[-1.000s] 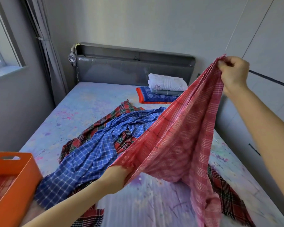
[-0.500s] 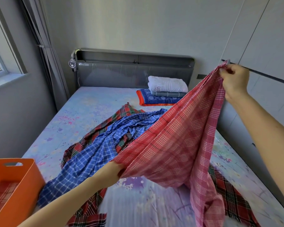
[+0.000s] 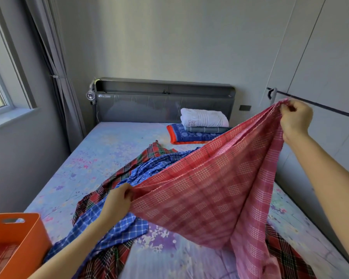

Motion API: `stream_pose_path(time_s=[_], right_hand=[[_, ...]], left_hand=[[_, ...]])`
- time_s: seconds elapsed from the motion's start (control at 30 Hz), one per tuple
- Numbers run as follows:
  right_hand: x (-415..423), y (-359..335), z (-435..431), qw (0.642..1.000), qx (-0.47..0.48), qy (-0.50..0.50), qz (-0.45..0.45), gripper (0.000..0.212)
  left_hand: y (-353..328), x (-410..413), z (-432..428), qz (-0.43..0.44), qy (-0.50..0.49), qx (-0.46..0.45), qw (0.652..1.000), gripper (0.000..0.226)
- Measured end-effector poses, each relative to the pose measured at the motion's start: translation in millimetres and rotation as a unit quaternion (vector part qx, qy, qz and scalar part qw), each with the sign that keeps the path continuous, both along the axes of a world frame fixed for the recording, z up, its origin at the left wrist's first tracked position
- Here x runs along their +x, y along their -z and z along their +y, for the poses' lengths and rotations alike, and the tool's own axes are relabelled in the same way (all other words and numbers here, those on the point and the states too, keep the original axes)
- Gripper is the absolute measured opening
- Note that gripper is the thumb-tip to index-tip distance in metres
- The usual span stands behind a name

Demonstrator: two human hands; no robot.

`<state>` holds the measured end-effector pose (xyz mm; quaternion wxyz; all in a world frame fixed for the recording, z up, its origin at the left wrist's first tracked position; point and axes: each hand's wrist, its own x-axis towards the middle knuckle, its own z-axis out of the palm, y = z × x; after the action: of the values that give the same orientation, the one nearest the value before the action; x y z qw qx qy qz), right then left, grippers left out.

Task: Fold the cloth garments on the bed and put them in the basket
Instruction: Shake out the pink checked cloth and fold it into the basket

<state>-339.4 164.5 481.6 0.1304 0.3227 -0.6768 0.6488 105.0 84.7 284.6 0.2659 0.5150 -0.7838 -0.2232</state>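
A pink-red checked cloth (image 3: 216, 190) hangs stretched in the air above the bed (image 3: 109, 154). My left hand (image 3: 117, 200) grips its lower left edge. My right hand (image 3: 295, 117) pinches its upper right corner, held high. Part of the cloth droops onto the sheet at the lower right. Under it lie a blue checked cloth (image 3: 111, 228) and a dark red tartan cloth (image 3: 157, 150), both crumpled. An orange basket (image 3: 28, 230) stands at the lower left with a folded red plaid cloth (image 3: 0, 258) inside.
A stack of folded linens (image 3: 201, 125) sits near the grey headboard (image 3: 163, 101). A window and a grey curtain (image 3: 54, 63) are on the left. White wardrobe doors (image 3: 320, 67) run close along the bed's right side.
Both hands have kept their grip on the pink-red cloth. The view has tilted up a little, and the cloth is spread wider between my hands, with my left hand higher.
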Motion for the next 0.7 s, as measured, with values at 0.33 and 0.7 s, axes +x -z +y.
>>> stream_pose_path(time_s=[0.33,0.7], right_hand=[[-3,32,12,0.999,0.032,0.007,-0.022,0.017],[-4,12,28,0.999,-0.009,-0.036,0.024,0.016]], left_hand=[[-17,0,6,-0.134,-0.026,0.09,0.987,0.03],[-20,-10,4,-0.211,-0.17,0.004,0.963,0.016]])
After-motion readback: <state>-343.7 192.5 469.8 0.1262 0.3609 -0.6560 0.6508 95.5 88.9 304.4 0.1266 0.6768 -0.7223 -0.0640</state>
